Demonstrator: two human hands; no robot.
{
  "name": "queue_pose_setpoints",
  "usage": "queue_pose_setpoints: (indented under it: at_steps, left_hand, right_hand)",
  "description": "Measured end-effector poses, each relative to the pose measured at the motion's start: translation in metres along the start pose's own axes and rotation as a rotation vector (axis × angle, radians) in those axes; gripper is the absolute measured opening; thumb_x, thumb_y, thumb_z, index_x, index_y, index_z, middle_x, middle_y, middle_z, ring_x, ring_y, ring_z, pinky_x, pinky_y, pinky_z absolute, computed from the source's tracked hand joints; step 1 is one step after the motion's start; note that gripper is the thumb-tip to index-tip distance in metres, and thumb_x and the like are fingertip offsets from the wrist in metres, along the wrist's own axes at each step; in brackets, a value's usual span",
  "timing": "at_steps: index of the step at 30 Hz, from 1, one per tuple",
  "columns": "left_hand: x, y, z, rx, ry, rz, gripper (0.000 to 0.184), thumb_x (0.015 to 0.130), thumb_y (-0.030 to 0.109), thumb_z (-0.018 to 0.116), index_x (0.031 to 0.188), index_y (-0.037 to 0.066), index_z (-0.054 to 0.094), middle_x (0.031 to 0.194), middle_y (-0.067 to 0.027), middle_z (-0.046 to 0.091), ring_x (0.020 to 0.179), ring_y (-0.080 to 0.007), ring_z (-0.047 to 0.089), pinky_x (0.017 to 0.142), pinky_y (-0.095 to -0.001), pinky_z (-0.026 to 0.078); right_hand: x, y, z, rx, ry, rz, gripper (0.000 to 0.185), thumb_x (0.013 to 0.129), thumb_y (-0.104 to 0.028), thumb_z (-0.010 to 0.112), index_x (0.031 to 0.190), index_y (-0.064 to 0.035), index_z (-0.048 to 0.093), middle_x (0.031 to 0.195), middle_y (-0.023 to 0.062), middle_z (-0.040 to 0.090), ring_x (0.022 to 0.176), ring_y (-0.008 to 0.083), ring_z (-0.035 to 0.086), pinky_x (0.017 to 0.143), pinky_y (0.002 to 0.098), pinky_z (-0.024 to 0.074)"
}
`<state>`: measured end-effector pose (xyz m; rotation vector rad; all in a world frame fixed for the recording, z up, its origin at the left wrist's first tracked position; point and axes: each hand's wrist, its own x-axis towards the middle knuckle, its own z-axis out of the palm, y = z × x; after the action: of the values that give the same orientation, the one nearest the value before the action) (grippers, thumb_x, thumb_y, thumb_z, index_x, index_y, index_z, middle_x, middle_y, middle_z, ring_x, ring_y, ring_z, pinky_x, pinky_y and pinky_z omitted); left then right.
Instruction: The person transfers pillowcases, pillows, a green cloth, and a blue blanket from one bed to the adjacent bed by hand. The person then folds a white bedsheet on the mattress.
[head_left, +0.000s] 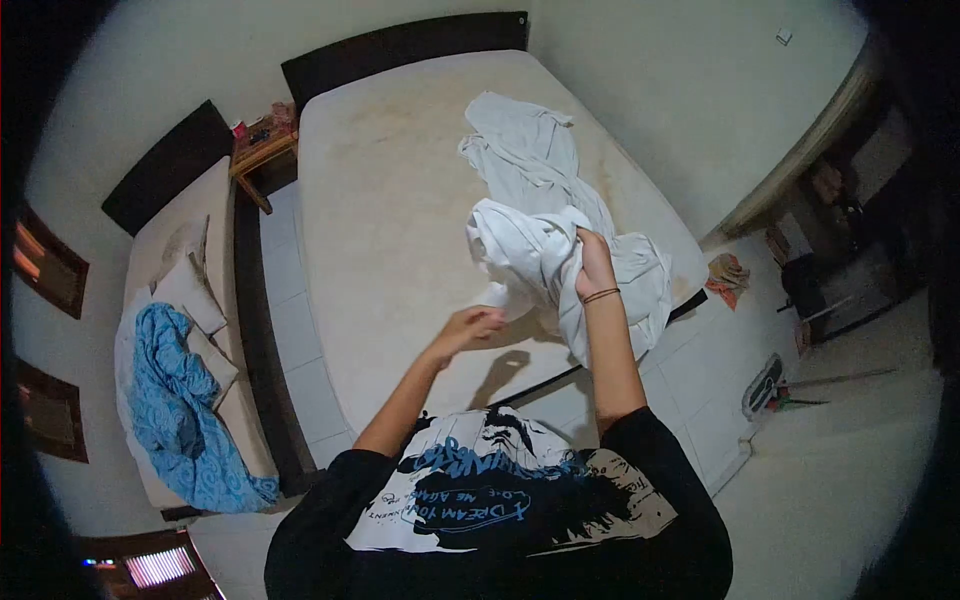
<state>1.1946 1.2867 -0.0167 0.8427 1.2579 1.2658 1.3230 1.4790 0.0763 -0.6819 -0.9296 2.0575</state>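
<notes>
Bunched white cloth (530,240) is gripped in my right hand (595,262), whose fingers wrap into its folds; a dark band circles that wrist. More of the same white fabric trails across the bare mattress (390,200) toward the headboard and hangs near the mattress's front right corner. To the left of the bundle is my left hand (470,330), its fingers loosely curled close to the cloth's lower edge. Whether those fingertips hold a bit of fabric is too unclear to tell.
A smaller bed (258,430) at the left bears a blue patterned blanket (180,400) and pillows (190,292). Between the beds stands a wooden side table (262,150). Orange cloth (727,280) and a weighing scale (763,386) lie on the floor at right.
</notes>
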Motion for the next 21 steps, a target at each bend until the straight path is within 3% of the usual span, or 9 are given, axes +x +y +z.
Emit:
queue_pose_setpoints:
  at_steps: [1, 3, 6, 7, 10, 12, 14, 18, 21]
  left_hand:
    - [0.007, -0.001, 0.008, -0.003, -0.013, -0.005, 0.035, 0.08, 0.03, 0.053, 0.103, 0.004, 0.052, 0.092, -0.0058, 0.057, 0.085, -0.0155, 0.053, 0.078, -0.0304, 0.041]
    - [0.017, 0.001, 0.019, 0.233, 0.2, 0.335, 0.034, 0.079, 0.026, 0.057, 0.102, 0.002, 0.052, 0.09, -0.0062, 0.057, 0.079, -0.0154, 0.053, 0.075, -0.0292, 0.041]
    - [0.037, 0.021, 0.013, 0.047, 0.227, 0.216, 0.036, 0.078, 0.032, 0.058, 0.097, 0.002, 0.053, 0.085, -0.0063, 0.057, 0.075, -0.0131, 0.052, 0.069, -0.0263, 0.042]
    - [0.041, 0.026, 0.016, -0.033, 0.307, 0.315, 0.029, 0.079, 0.03, 0.058, 0.085, 0.001, 0.055, 0.073, -0.0023, 0.054, 0.065, -0.011, 0.048, 0.06, -0.0249, 0.04]
    - [0.046, 0.022, -0.012, 0.044, 0.361, 0.316, 0.025, 0.081, 0.022, 0.054, 0.087, -0.003, 0.057, 0.077, -0.0012, 0.057, 0.07, -0.0096, 0.05, 0.064, -0.0239, 0.039]
    - [0.037, 0.027, -0.035, 0.012, 0.419, 0.31, 0.024, 0.083, 0.021, 0.051, 0.083, -0.002, 0.058, 0.074, 0.0003, 0.056, 0.067, -0.0088, 0.048, 0.063, -0.0239, 0.038]
    - [0.023, 0.041, -0.053, -0.122, 0.404, 0.286, 0.026, 0.084, 0.023, 0.049, 0.084, 0.0, 0.059, 0.073, 0.001, 0.054, 0.067, -0.0082, 0.047, 0.062, -0.0234, 0.038]
    - [-0.012, 0.077, -0.073, -0.235, 0.56, 0.344, 0.027, 0.085, 0.027, 0.048, 0.079, 0.002, 0.056, 0.067, 0.0021, 0.051, 0.063, -0.0068, 0.045, 0.057, -0.0215, 0.036]
    - [-0.028, 0.088, -0.097, -0.431, 0.641, 0.364, 0.026, 0.086, 0.026, 0.047, 0.086, 0.001, 0.055, 0.072, 0.0004, 0.053, 0.066, -0.0088, 0.049, 0.06, -0.0218, 0.039]
  right_hand:
    - [0.0, 0.003, 0.007, 0.029, -0.019, 0.005, 0.02, 0.077, -0.008, 0.044, 0.086, 0.005, 0.056, 0.083, 0.0116, 0.059, 0.075, 0.0199, 0.058, 0.067, 0.0293, 0.0463]
    - [0.001, 0.008, 0.019, 0.033, -0.027, 0.015, 0.02, 0.078, -0.008, 0.043, 0.087, 0.0052, 0.056, 0.084, 0.0116, 0.058, 0.075, 0.02, 0.058, 0.066, 0.0292, 0.0465]
    - [-0.006, 0.009, 0.033, -0.004, -0.026, 0.028, 0.021, 0.078, -0.008, 0.043, 0.089, 0.0056, 0.054, 0.084, 0.011, 0.058, 0.074, 0.0196, 0.058, 0.066, 0.0285, 0.0464]
    - [-0.007, 0.009, 0.037, -0.073, -0.019, 0.022, 0.021, 0.078, -0.008, 0.043, 0.09, 0.0055, 0.054, 0.083, 0.0105, 0.058, 0.074, 0.0192, 0.058, 0.066, 0.0284, 0.0462]
    - [-0.003, 0.007, 0.033, -0.193, -0.007, 0.019, 0.022, 0.078, -0.008, 0.044, 0.091, 0.0046, 0.056, 0.082, 0.0087, 0.059, 0.074, 0.0168, 0.056, 0.065, 0.027, 0.0447]
    - [0.006, 0.001, 0.027, -0.552, 0.02, -0.182, 0.022, 0.077, -0.006, 0.042, 0.09, 0.0061, 0.056, 0.086, 0.0097, 0.059, 0.072, 0.0165, 0.057, 0.067, 0.0268, 0.0461]
    - [0.003, -0.013, 0.035, -0.588, 0.049, -0.205, 0.02, 0.075, -0.008, 0.046, 0.085, 0.005, 0.058, 0.082, 0.0072, 0.059, 0.07, 0.0141, 0.056, 0.064, 0.0243, 0.0437]
    - [0.03, -0.043, 0.002, -1.257, 0.253, -0.288, 0.023, 0.069, -0.015, 0.057, 0.085, 0.0021, 0.059, 0.081, 0.0105, 0.061, 0.073, 0.0172, 0.055, 0.063, 0.0271, 0.0427]
    - [0.036, -0.052, -0.019, -1.267, 0.4, -0.516, 0.025, 0.067, -0.013, 0.06, 0.087, 0.0009, 0.057, 0.084, 0.0125, 0.059, 0.078, 0.0211, 0.055, 0.067, 0.0289, 0.0421]
